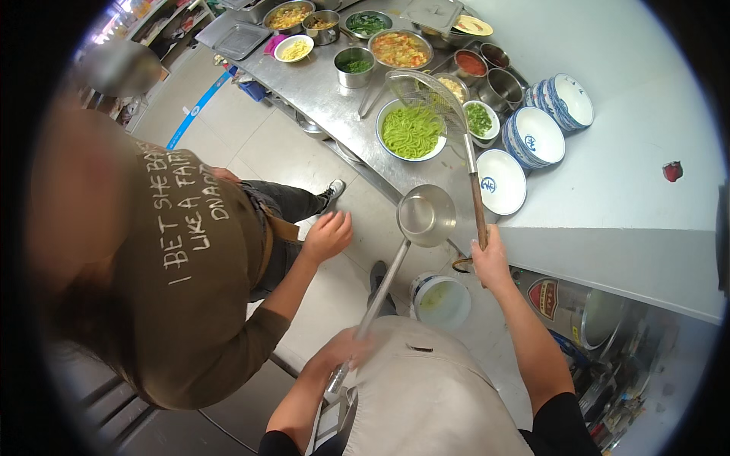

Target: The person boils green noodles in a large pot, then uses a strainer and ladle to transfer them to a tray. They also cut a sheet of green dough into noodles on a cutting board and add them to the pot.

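Observation:
My left hand (345,349) grips the metal handle of a ladle (426,216), its round bowl held out beyond the near edge of the steel counter. My right hand (490,261) is closed around the wooden handle of a wire-mesh strainer (466,117). The mesh basket hangs over the right side of a bowl of green noodles (412,134) and hides part of its rim; whether they touch, I cannot tell. Close to the strainer's handle lies a white bowl with a blue mark (502,185). A small bowl of chopped greens (479,121) sits right of the mesh.
Stacked bowls (535,137) stand against the wall. Pans of cooked food (401,50) and a metal pot of greens (353,65) fill the far counter (302,85). A co-worker (194,251) stands close on my left. A white bucket (442,302) is on the floor before me.

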Demonstrator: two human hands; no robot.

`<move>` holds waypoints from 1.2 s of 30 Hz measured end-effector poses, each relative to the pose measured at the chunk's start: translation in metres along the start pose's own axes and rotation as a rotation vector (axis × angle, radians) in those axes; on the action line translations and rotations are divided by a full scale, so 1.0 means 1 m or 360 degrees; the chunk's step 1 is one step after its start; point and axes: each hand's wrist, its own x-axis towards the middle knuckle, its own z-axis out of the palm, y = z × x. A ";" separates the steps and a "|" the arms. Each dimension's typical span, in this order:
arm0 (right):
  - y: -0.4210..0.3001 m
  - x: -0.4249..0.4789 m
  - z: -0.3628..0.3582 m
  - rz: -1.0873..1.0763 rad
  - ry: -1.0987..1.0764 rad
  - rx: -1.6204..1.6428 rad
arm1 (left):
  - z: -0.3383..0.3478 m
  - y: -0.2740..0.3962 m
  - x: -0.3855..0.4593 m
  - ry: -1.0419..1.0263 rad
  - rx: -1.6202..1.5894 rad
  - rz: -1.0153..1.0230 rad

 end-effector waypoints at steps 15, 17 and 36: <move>0.008 -0.038 0.015 0.0287 -0.0112 0.1016 | -0.032 -0.002 0.036 -0.0203 -0.0022 -0.0136; 0.010 -0.039 0.014 0.0300 -0.0192 0.1324 | -0.034 -0.002 0.042 -0.0220 0.0010 -0.0151; 0.135 -0.338 -0.091 0.0789 -0.0274 0.1254 | 0.013 -0.031 0.039 -0.0300 0.0230 -0.0244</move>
